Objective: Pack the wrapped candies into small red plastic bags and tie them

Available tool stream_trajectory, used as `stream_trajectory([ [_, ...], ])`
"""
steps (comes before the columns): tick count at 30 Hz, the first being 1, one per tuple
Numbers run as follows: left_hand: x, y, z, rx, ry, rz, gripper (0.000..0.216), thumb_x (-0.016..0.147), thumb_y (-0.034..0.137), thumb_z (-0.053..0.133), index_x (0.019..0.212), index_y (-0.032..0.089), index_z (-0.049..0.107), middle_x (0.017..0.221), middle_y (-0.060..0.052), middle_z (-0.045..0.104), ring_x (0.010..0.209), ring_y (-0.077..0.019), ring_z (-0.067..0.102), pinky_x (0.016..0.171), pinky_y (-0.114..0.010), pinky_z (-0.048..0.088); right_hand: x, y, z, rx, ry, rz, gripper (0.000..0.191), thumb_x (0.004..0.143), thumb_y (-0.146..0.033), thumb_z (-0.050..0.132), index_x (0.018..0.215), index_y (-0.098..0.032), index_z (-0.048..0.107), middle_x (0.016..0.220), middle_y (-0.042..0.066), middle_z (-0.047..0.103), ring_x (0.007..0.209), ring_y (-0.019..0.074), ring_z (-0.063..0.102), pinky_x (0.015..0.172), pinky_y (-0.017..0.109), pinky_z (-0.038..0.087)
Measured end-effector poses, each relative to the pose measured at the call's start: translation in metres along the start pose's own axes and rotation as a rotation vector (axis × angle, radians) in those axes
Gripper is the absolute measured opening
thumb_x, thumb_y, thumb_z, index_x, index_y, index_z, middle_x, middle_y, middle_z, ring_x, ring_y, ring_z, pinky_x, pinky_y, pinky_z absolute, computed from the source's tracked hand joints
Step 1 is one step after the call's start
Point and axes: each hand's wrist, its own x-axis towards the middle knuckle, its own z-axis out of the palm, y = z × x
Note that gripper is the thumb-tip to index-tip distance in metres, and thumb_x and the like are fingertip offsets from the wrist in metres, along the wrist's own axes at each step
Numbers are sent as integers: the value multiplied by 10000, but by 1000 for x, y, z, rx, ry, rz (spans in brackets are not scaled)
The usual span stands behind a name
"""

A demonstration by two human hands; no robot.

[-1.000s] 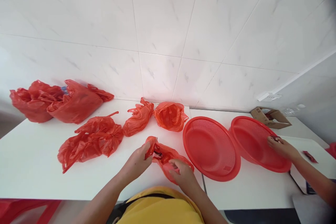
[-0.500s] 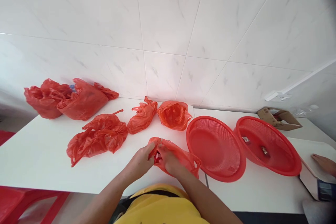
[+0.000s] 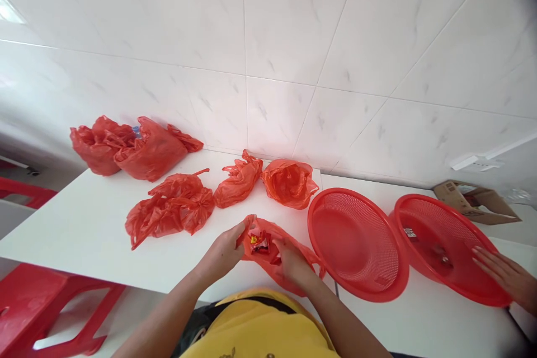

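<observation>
My left hand and my right hand both grip the rim of a red plastic bag at the near edge of the white table, holding its mouth apart. Small red and yellow packets show inside the bag. Just right of the bag lies a red mesh basket, tilted and with nothing in it.
A second red basket holds a few small items, and another person's hand rests on its right rim. Several more red bags lie across the table toward the tiled wall. A cardboard box sits far right; a red stool stands lower left.
My hands have pulled the bag's mouth open, so the packets inside now show. The other person's hand moved back onto the right basket. The view shifted left.
</observation>
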Motion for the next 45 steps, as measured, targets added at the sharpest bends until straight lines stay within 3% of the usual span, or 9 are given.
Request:
stream_trajectory([
  [3, 1, 5, 0, 25, -10, 29, 703, 715, 78, 386, 1381, 290, 462, 1238, -12, 647, 964, -168, 619, 817, -249, 462, -14, 6, -22, -124, -124, -17, 580, 669, -170, 628, 1231, -308, 586, 1070, 27, 696, 878, 230, 650, 715, 337, 519],
  [10, 4, 5, -7, 152, -35, -51, 700, 750, 138, 412, 1426, 320, 390, 1082, -31, 694, 772, -154, 606, 672, -234, 439, -51, 24, -64, -515, 100, -110, 313, 856, -261, 477, 1124, -271, 640, 1283, 87, 579, 1182, 261, 523, 1020, 451, 424],
  [17, 6, 2, -6, 199, -24, -55, 628, 783, 234, 443, 1407, 300, 424, 874, -22, 667, 683, -157, 567, 609, -234, 392, -76, 60, -52, -813, 24, 21, 545, 749, -173, 534, 1275, -312, 572, 1018, 115, 647, 885, 292, 620, 724, 420, 529],
  [22, 2, 3, -8, 213, -16, -64, 611, 818, 288, 425, 1429, 294, 390, 732, 10, 583, 622, -154, 522, 576, -236, 354, -71, 47, -56, -427, 115, 133, 500, 815, -152, 383, 1277, -254, 544, 1101, 91, 677, 960, 261, 647, 790, 392, 529],
  [27, -2, 7, -15, 181, 57, -58, 620, 825, 296, 428, 1441, 274, 365, 745, 19, 564, 629, -143, 504, 581, -232, 349, -57, 8, -75, 160, 248, 163, 417, 821, -338, 504, 1212, -196, 533, 1003, 79, 677, 919, 215, 643, 805, 348, 528],
  [30, -4, 8, -21, 197, 67, -50, 521, 821, 292, 427, 1336, 273, 497, 748, 15, 578, 650, -148, 513, 586, -238, 342, -52, 0, -88, 96, 268, 240, 476, 777, -348, 563, 1229, -200, 540, 957, 68, 670, 890, 222, 634, 801, 367, 512],
  [34, -3, 4, -33, 310, 73, -25, 243, 837, 300, 408, 894, 229, 633, 653, 20, 544, 593, -146, 480, 550, -255, 294, -54, -5, -106, -131, 208, 320, 186, 788, -354, 537, 848, -228, 660, 825, 49, 674, 783, 233, 611, 700, 364, 478],
  [42, -1, -3, -41, 272, 138, 70, 109, 829, 272, 467, 808, 230, 565, 854, -7, 625, 803, -178, 562, 685, -275, 385, -46, -29, -99, 441, 200, 81, 211, 732, -394, 707, 705, -214, 601, 1181, 82, 614, 1125, 251, 543, 934, 377, 432],
  [45, -3, 0, -36, 221, 130, 127, 102, 824, 263, 483, 798, 226, 575, 924, -23, 617, 841, -182, 559, 717, -287, 406, -39, -32, -87, 654, 170, 89, 181, 797, -392, 666, 787, -241, 567, 989, 43, 669, 980, 197, 597, 882, 367, 456],
])
